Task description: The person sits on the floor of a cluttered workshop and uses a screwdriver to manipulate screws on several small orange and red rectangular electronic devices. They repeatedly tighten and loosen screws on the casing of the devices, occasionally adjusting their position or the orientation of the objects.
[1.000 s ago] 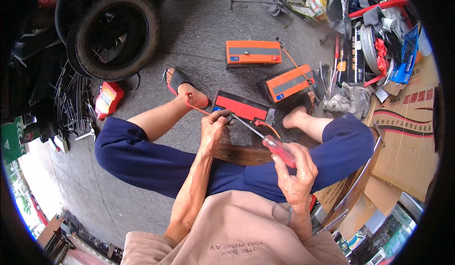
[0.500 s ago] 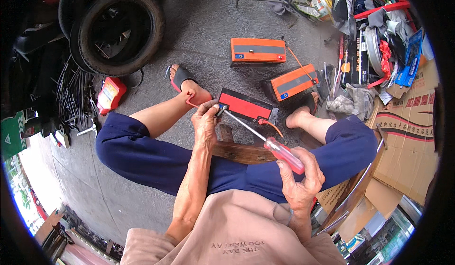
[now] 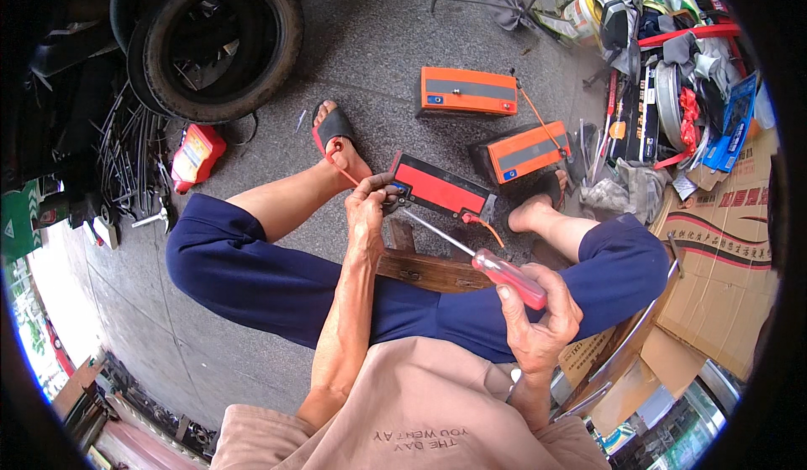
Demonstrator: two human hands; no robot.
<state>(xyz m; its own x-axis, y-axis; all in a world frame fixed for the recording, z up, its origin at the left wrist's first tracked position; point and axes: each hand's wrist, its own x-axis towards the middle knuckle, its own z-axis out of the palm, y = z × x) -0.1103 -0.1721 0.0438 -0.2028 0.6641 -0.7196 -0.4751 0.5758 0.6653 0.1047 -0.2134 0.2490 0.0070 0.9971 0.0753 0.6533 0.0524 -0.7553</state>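
A battery (image 3: 445, 187) with a red top and black sides lies on the floor between my feet. My left hand (image 3: 366, 209) is closed at its left-end terminal, pinching a red wire (image 3: 343, 166) that curls up past my ankle. The fingers hide the wire's end. My right hand (image 3: 545, 314) grips the clear red handle of a screwdriver (image 3: 508, 278). Its long shaft points up-left, the tip close to my left fingers and that terminal. From the battery's right end runs a short orange-red wire (image 3: 487, 228).
Two orange batteries (image 3: 468, 90) (image 3: 528, 152), joined by a wire, lie beyond the red one. A wooden piece (image 3: 433, 271) sits between my legs. Tires (image 3: 286, 50) and a red bottle (image 3: 199, 157) are at left; cardboard (image 3: 714, 243) and clutter stand at right.
The screwdriver tip has drawn back slightly from the terminal, toward me. My left fingers have curled closer around the terminal. The whole view has shifted a little.
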